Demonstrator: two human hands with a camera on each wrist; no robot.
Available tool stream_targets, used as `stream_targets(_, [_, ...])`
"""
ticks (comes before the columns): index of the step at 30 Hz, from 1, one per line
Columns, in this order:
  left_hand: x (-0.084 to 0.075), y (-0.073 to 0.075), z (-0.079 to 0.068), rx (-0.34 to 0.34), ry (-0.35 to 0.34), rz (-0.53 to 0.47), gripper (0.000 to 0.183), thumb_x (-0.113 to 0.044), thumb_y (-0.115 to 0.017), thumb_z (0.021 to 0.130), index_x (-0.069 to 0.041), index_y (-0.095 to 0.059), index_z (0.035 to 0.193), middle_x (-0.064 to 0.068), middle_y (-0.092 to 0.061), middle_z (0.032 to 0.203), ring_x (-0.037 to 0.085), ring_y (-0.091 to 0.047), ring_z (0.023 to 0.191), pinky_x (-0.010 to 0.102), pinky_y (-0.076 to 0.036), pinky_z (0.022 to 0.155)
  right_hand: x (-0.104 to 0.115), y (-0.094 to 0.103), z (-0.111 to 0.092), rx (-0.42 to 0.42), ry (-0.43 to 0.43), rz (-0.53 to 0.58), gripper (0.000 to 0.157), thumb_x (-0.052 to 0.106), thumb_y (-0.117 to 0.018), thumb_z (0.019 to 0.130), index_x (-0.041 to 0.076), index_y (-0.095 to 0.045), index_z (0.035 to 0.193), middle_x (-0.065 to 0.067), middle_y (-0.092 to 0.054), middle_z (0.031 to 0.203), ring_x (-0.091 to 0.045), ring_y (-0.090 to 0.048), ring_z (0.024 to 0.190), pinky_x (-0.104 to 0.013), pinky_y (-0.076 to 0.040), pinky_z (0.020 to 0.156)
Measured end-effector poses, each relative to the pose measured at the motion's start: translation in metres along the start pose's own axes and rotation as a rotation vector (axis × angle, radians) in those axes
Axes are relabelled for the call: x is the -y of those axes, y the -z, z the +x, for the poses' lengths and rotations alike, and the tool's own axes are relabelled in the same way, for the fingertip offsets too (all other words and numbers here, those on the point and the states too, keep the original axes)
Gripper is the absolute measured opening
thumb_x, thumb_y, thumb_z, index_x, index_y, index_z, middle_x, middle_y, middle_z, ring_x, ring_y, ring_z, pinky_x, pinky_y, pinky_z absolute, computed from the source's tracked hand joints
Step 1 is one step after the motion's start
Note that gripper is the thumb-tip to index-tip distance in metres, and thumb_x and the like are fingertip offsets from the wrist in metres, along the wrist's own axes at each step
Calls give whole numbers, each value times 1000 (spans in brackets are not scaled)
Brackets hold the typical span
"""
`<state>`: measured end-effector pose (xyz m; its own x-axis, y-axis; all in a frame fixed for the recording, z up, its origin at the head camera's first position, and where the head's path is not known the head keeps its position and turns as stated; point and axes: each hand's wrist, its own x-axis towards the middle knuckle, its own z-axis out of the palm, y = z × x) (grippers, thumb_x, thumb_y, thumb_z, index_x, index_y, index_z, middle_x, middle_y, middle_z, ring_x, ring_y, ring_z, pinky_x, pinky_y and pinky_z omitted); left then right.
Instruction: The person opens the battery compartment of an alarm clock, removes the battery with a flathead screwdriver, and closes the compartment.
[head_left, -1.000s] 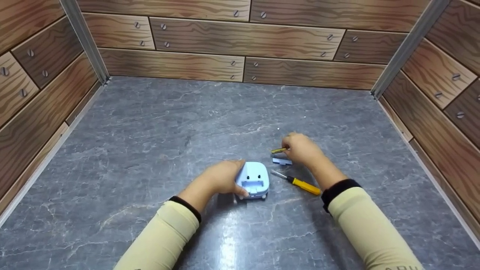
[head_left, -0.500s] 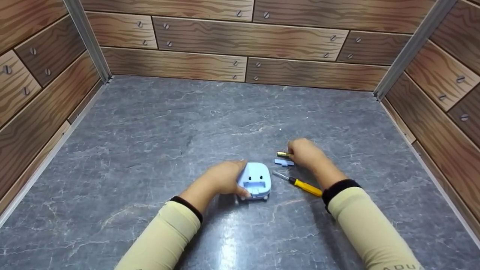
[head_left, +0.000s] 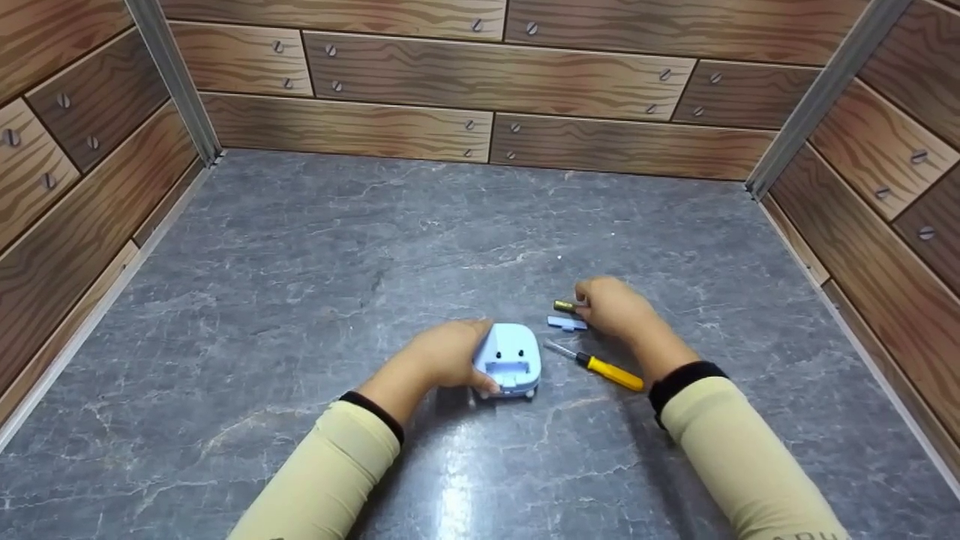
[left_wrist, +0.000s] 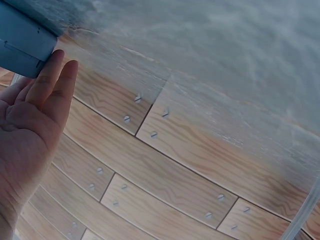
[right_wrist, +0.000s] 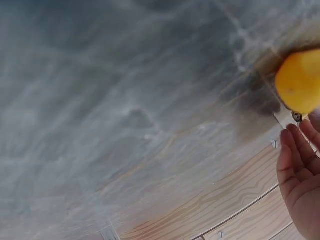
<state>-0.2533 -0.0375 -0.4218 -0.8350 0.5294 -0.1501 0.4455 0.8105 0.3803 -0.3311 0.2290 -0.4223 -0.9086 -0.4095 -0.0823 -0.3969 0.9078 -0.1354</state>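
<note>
A light blue plastic device [head_left: 517, 339] with two dark holes and an uncovered compartment rests on the grey surface in the head view. My left hand [head_left: 444, 354] grips its left side, thumb at the near edge. In the left wrist view, fingers [left_wrist: 46, 82] lie along the device's casing [left_wrist: 26, 49]. Farther right, my right hand [head_left: 616, 309] pinches a small battery [head_left: 564, 306] at its right end. Just below the battery lies a small light blue cover [head_left: 566, 323]. The right wrist view shows the round battery end [right_wrist: 297, 116] by the right hand's fingertips.
A screwdriver [head_left: 613, 373] with a yellow handle lies between the device and my right forearm, tip toward the device. Wood-patterned walls [head_left: 480, 82] enclose the surface at the back and both sides. Two tiny white specks lie beyond the right hand.
My right hand has shifted slightly right and nearer with the battery, whose visible side has turned from yellowish to mostly dark. The left hand and device stay in place.
</note>
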Motion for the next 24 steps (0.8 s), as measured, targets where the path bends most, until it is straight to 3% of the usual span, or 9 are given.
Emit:
stream_targets(5, [1, 1, 0, 4, -2, -9, 101, -50, -75, 65, 1, -30, 140, 17, -43, 137, 29, -42, 125, 37, -30, 106, 5, -1, -4, -70, 130, -1, 9, 16, -65, 83, 7, -63, 84, -7, -61, 81, -24, -57, 75, -39, -50, 69])
stream_targets(9, [2, 2, -1, 3, -4, -10, 101, -50, -75, 65, 1, -31, 140, 17, -42, 138, 28, -41, 126, 37, -29, 107, 10, -7, -7, -79, 217, -58, 10, 19, -66, 80, 10, -63, 79, -3, -58, 78, -22, -55, 70, -39, -48, 65])
stream_targets(16, [2, 0, -2, 3, -3, -18, 100, -50, -75, 65, 0, -31, 140, 17, -42, 137, 29, -41, 125, 37, -29, 107, 14, -10, -11, -68, 201, -139, 12, 16, -69, 77, 13, -59, 73, -1, -55, 75, -21, -53, 65, -38, -46, 59])
stream_targets(24, [-1, 1, -1, 13, 3, -9, 101, -50, -75, 65, 0, -30, 141, 16, -41, 139, 28, -39, 127, 37, -29, 107, 14, -10, -16, -157, 249, -173, 17, 8, -63, 77, 14, -53, 64, 0, -51, 69, -22, -50, 59, -37, -43, 52])
